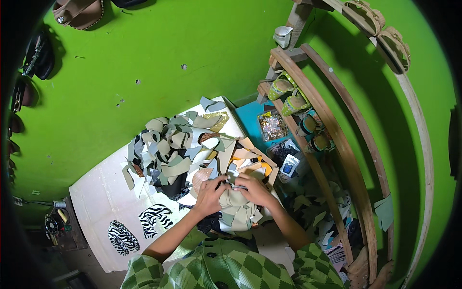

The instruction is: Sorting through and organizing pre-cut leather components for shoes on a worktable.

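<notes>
Head camera: both hands meet over a heap of olive-green offcuts (pixel 238 209) at the near edge of the white table (pixel 96 202), left hand (pixel 210 194) and right hand (pixel 255 189) pinching one small strip between fingertips, apparently to sort it from the pile behind

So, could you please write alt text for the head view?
Both hands, left hand and right hand, grip a beige cut piece over a white table heaped with beige scraps; two zebra-print pieces lie nearby.
</notes>
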Motion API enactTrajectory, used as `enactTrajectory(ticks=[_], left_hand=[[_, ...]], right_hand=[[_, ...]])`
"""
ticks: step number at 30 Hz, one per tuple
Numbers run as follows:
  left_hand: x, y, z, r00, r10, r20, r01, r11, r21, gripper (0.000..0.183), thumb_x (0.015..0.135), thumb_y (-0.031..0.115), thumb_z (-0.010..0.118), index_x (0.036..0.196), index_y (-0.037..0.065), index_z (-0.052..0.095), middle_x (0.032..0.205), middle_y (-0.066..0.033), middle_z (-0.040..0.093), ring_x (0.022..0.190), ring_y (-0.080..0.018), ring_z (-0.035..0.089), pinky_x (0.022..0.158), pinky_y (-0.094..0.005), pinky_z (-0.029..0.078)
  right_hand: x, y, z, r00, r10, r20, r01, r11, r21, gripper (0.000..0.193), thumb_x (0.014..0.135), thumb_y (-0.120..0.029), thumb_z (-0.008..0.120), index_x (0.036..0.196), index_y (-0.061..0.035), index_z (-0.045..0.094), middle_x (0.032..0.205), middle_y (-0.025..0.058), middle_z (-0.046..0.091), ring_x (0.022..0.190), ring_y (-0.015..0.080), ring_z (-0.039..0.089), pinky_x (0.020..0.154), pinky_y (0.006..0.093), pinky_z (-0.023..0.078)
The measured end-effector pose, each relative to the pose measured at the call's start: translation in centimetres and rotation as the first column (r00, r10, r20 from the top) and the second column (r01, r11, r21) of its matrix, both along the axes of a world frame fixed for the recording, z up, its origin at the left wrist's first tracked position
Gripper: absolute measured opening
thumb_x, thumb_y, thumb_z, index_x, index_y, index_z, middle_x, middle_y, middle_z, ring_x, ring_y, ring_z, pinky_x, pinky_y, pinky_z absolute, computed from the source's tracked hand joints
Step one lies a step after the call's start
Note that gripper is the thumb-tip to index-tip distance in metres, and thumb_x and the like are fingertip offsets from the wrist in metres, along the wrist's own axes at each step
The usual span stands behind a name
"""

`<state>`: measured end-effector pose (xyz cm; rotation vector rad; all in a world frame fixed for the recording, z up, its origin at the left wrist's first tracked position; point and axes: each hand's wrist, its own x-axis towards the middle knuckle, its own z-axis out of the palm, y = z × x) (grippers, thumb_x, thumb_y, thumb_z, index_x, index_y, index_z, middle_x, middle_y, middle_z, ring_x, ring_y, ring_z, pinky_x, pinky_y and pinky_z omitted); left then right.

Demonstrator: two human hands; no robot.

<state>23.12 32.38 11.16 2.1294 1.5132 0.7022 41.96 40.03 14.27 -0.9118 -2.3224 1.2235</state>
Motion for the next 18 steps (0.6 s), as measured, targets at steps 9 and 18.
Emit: enactTrajectory(ticks=[9,18], left_hand=[[0.7,-1.7,-1.2,0.997,0.0,0.071,-0.008,0.994,0.107,0.042,0.056,0.022,0.073,0.095,0.015,0.059,0.119,-0.0083,0.046,0.103,-0.0238,0.049,0.081,-0.0357,0.033],[0.2,-2.4,-3.2,0.998,-0.049,0.031,0.041,0.975,0.216,0.041,0.055,0.021,0.073,0.093,0.014,0.058,0.108,-0.0076,0.052,0.096,-0.0237,0.05,0.078,-0.0362,0.033]], right_hand=[[0.8,-3.0,-1.0,1.0,0.019,0.012,-0.022,0.924,0.383,0.011,0.069,-0.002,0.057,0.079,-0.0058,0.058,0.083,0.0042,0.054,0.074,0.0232,0.058,0.063,0.0368,0.046],[1.0,-3.6,-0.5,0.99,-0.11,-0.088,0.121,0.982,0.142,0.007,0.072,-0.004,0.062,0.078,-0.0014,0.06,0.084,0.0062,0.056,0.072,0.0231,0.058,0.062,0.0328,0.046]])
